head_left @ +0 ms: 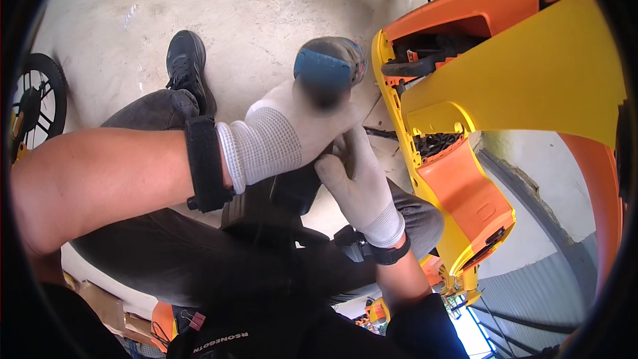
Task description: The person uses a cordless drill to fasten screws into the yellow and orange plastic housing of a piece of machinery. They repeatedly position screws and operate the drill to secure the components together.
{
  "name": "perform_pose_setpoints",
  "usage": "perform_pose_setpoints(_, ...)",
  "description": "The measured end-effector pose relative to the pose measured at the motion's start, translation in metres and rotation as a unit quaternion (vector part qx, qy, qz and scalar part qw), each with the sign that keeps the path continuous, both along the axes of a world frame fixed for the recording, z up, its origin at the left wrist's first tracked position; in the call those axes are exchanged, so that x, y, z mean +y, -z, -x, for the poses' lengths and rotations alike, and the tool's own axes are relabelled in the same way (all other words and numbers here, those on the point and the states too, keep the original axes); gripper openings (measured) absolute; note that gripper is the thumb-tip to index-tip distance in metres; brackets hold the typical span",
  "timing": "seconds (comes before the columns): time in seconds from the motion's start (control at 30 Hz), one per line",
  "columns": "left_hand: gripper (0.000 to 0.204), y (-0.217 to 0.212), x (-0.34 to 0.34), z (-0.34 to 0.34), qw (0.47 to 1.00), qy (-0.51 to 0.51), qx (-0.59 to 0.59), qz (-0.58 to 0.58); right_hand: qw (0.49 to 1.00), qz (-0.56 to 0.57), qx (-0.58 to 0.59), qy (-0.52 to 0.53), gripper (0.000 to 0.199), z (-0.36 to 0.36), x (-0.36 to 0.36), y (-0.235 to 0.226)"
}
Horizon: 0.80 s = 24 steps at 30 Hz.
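A blue and dark grey power tool (325, 65), looking like a cordless driver, is in front of me at the upper middle. My left hand (286, 126), in a white knit glove, is closed around it just below its blue body. Close under it, my right hand (367, 189), gloved too, is closed with its fingers against the left hand's underside. What the right fingers grip is hidden. A black blocky part (297, 187) shows beneath both hands; whether it belongs to the tool I cannot tell. The tool's front end is blurred.
To the right stands a large yellow and orange vehicle body (518, 60), its yellow edge (397, 123) close to the tool. A black spoked wheel (40, 103) is at the far left. My dark shoe (186, 66) rests on the concrete floor (232, 6). Cardboard (100, 302) lies lower left.
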<state>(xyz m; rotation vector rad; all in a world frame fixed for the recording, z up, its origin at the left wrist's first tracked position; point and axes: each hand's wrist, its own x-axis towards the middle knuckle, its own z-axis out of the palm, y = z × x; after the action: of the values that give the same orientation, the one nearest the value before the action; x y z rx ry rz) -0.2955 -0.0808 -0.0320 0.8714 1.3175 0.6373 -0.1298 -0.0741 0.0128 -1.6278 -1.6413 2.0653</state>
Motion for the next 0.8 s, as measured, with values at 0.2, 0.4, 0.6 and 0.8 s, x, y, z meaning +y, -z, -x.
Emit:
perform_pose_setpoints(0.2,0.040,-0.049,-0.029,-0.029,0.987,0.138,0.076,-0.030,0.993,0.055,0.088,0.058,0.068,-0.022,-0.035,-0.028)
perform_pose_setpoints(0.4,0.038,-0.065,-0.046,-0.072,0.989,0.113,0.093,-0.024,0.981,0.104,0.052,0.156,0.048,-0.068,-0.054,-0.038)
perform_pose_setpoints(0.6,0.026,-0.064,-0.054,-0.083,0.974,0.165,0.123,-0.094,0.956,0.131,0.136,0.226,0.038,-0.129,-0.066,-0.046)
perform_pose_setpoints(0.8,0.027,-0.058,-0.027,-0.097,0.980,0.040,-0.161,0.110,0.961,-0.015,0.095,0.260,0.058,-0.185,-0.070,-0.078)
